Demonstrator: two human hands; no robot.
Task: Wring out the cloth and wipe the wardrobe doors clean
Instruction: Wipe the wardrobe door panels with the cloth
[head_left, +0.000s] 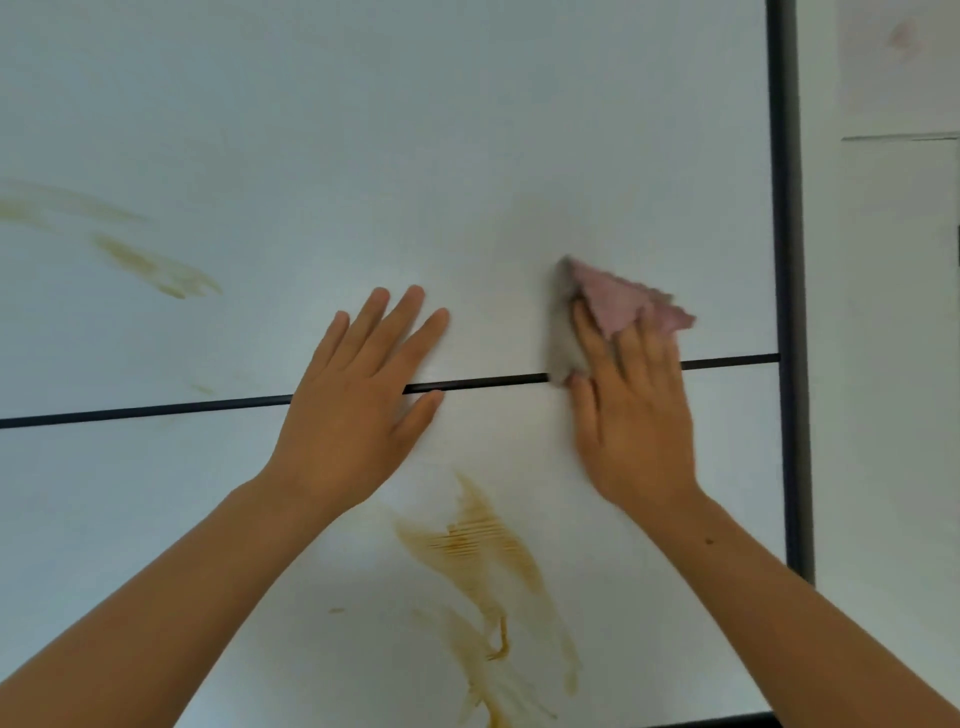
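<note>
White wardrobe door (363, 130), brown smears (156, 265): wiping step. Left hand (358, 395) spread flat; right hand (634, 410) presses pink cloth (618, 299) flat. Next, likely lower smear (478, 551).

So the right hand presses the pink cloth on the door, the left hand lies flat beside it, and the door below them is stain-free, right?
Not stain-free: the head view shows a big brown smear on the wardrobe door below the hands. The right hand does press the pink cloth, left hand flat beside it.
</note>
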